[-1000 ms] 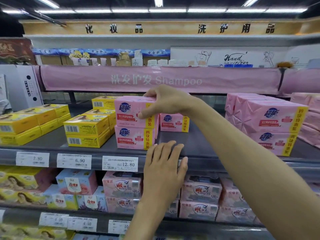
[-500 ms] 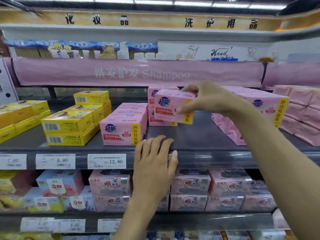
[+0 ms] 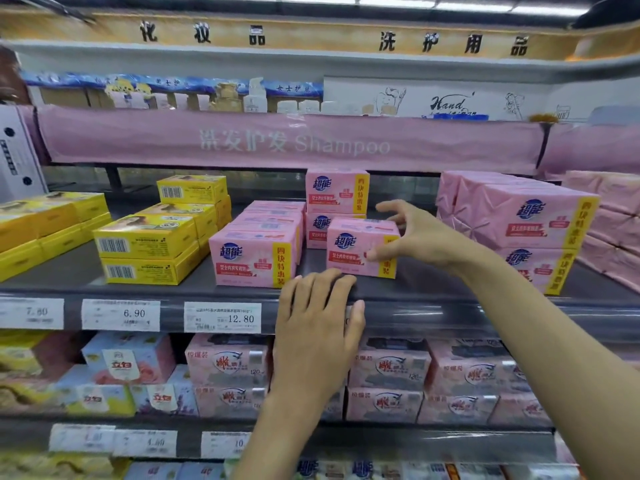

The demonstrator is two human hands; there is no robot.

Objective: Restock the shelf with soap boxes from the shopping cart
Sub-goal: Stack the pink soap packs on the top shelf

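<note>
Item: one pink box [image 3: 356, 249] of soap, blue logo and yellow side strip on its front, stood flat on the dark shelf [image 3: 450, 296], near the front edge and facing outward. Position — just right of a front-to-back row [image 3: 254, 258] of like pink boxes, with a gap between, and in front of a stack [image 3: 337, 195] of two more of the same at the back. Right hand [image 3: 415, 237]: released, fingers spread and uncurled about the box's right end; the thumb lay against the front face, and the other fingers stood lifted above the top rear corner, though whether they touched it could not be told. Left hand [image 3: 318, 334]: relaxed and holding nothing, palm down, straight fingers laid over the shelf's front lip. Same shelf, left: yellow boxes [image 3: 149, 251] in two-high stacks, barcodes forward. Same shelf, right: wrapped pink packs [image 3: 530, 223] with the same logo, stacked two high, well apart from the box. Lip: price tags [image 3: 222, 317], two of them reading 6.90 and 12.80. Above: a pink banner [image 3: 294, 143] marked Shampoo. Tier below — pink packages [image 3: 389, 370] in two layers, with pale blue cartons [image 3: 128, 362] to their left.
</note>
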